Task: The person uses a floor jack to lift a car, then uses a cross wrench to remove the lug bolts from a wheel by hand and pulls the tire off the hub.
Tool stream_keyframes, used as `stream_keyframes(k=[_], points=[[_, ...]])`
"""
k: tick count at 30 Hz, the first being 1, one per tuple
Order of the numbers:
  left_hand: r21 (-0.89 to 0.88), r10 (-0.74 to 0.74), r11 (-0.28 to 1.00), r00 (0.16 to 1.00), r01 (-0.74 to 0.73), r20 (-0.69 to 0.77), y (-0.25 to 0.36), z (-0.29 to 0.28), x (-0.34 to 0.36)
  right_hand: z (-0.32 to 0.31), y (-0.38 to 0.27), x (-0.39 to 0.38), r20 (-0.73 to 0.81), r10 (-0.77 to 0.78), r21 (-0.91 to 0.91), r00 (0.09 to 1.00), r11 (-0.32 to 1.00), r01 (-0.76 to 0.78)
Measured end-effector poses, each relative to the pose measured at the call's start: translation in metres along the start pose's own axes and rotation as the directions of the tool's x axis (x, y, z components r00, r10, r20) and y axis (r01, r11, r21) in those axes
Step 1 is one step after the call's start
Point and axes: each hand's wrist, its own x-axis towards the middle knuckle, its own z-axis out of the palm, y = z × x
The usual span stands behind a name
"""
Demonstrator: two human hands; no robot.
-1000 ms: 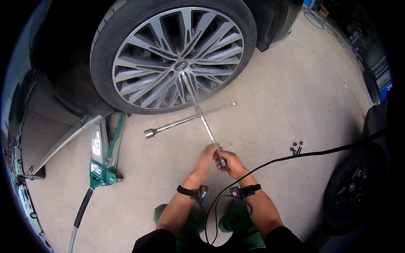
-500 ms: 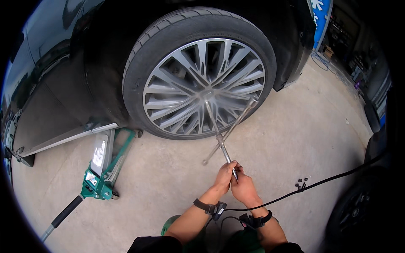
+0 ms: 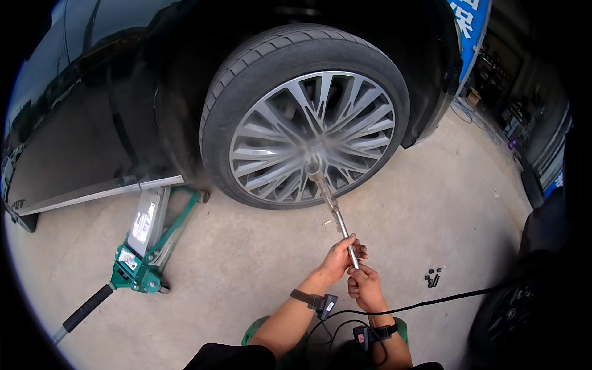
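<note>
A four-way lug wrench [image 3: 345, 229] reaches from the wheel's middle down toward me, its cross arms blurred by motion. My left hand [image 3: 340, 258] is curled loosely around the shaft near its lower end. Just below it, my right hand [image 3: 367, 288] has its fingers closed at the shaft's end. The wrench's far end meets the hub area of the silver multi-spoke wheel [image 3: 296, 95]; blur hides which spot it sits on. A black tire [image 3: 219, 126] surrounds the wheel, mounted on a dark car [image 3: 80, 142].
A green floor jack [image 3: 140, 265] stands at the left, under the car's sill. Several small dark lug nuts [image 3: 433, 277] lie on the concrete floor at right. A black cable [image 3: 444, 302] runs from my wrists toward another wheel [image 3: 509, 314] at lower right.
The wrench's cross arms have turned about the shaft. My right hand has shifted to the shaft's very end, below my left hand. The view has moved slightly.
</note>
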Motion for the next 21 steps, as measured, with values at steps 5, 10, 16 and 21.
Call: stream_keyframes(k=[5,10,16,21], points=[[0.048,0.06,0.997,0.991,-0.055,-0.123,-0.002,0.002,0.005,0.0,0.02,0.005,-0.193,-0.271,-0.484,0.943,0.862,0.149],[-0.055,0.034,0.998,0.999,-0.031,0.042,-0.005,-0.004,0.009,0.002,0.01,0.004,-0.099,-0.045,0.123,0.994,0.991,0.057],[-0.116,0.011,0.993,0.994,0.002,0.112,-0.006,-0.006,0.013,-0.016,-0.007,0.004,0.128,0.083,0.194,0.988,0.975,-0.107],[-0.061,0.035,0.998,0.999,-0.034,0.019,-0.003,-0.005,0.009,0.01,0.005,0.005,-0.211,-0.326,-0.581,0.922,0.8,0.15]])
